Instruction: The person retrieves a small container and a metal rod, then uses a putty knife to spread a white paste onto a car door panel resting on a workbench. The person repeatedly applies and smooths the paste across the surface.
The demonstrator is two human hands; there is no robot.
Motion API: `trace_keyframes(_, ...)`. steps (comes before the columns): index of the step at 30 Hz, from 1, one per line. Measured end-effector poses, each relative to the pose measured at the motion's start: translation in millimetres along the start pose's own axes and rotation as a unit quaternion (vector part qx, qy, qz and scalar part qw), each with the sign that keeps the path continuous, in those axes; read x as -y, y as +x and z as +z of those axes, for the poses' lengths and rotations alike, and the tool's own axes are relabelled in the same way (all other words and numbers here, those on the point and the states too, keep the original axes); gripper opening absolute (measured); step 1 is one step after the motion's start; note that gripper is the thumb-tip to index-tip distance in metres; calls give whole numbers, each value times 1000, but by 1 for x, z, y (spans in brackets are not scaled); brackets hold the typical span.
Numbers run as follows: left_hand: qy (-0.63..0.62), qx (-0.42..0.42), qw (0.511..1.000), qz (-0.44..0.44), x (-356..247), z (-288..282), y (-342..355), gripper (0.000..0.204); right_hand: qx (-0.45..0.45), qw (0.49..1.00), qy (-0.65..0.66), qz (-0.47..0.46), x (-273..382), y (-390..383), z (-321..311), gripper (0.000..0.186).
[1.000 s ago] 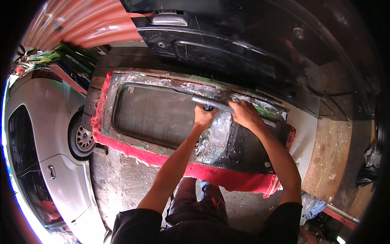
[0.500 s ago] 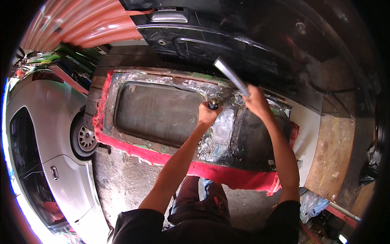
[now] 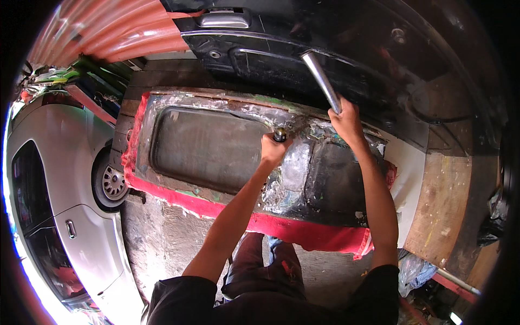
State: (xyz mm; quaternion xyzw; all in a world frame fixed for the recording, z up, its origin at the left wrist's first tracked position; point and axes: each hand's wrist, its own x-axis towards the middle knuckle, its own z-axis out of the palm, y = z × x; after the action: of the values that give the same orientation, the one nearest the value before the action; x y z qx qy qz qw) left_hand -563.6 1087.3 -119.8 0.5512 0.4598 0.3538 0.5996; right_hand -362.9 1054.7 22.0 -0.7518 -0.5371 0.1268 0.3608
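Observation:
My left hand [image 3: 274,149] is closed round an upright tool with a dark, rounded handle end [image 3: 280,134]. Its lower part is hidden by the fist, so its kind cannot be made out. Beneath it lies a worn vehicle panel [image 3: 295,165] with peeling paint, bare grey metal and two dark recessed areas. My right hand [image 3: 347,123] grips one end of a silvery metal pipe [image 3: 322,79]. The pipe slants away to the far left, its free end beyond the panel and apart from the tool.
Red cloth [image 3: 303,234] lies under the panel and hangs over its near edge. A black vehicle body part [image 3: 346,59] rises along the far side. To the left stands a silver car [image 3: 81,179]. Wooden boards [image 3: 441,200] and plastic bags [image 3: 414,276] are at the right.
The pipe has swung away from me and to the right, its free end now farther from the tool. My right hand has shifted slightly rightward and away; the left keeps its hold.

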Motion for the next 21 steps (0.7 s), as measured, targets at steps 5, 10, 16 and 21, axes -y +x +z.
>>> trace_keyframes(5,-37,-20,998,-53,12,8,2,20,217,968,-127,-21,-19,-46,30,17)
trace_keyframes(10,-50,1,998,-32,15,2,3,22,90,992,-36,85,-23,-18,13,27)
trace_keyframes(16,-31,4,999,-25,12,2,1,24,10,994,65,88,-14,-25,-1,26)
trace_keyframes(21,-72,-10,995,-75,7,-7,0,26,24,999,0,26,-27,-49,11,38)
